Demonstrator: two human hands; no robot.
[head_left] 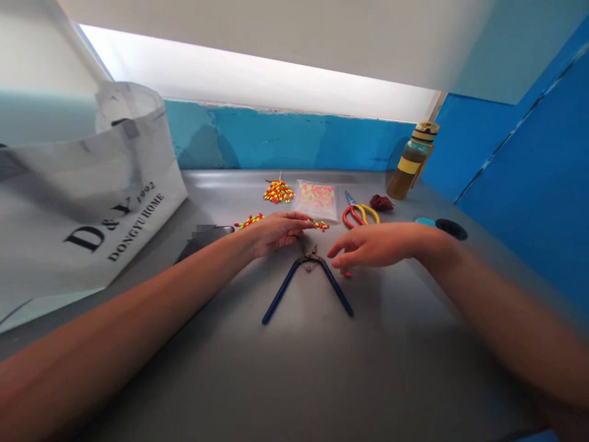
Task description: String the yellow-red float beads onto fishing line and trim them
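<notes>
My left hand [278, 232] pinches a short strand of neon yellow and red beads [321, 225] at its fingertips, just above the jaws of the blue-handled pliers [308, 263]. The pliers lie open on the grey metal table [294, 368], handles spread toward me. My right hand [372, 245] hovers to the right of the jaws, fingers apart and holding nothing. A small red bead [348, 274] lies just below its fingertips. Left of my left hand lies another bead strand [249, 220], and a bunch of beaded strands [278, 191] lies farther back.
Behind my hands are a clear bag of neon beads [316, 201], red-and-yellow-handled scissors [360, 212], a crumpled dark red item [381, 202] and an amber bottle [413, 161]. A phone [205, 240] and white paper bag [87, 190] are left; a blue-and-black disc [442, 226] is right.
</notes>
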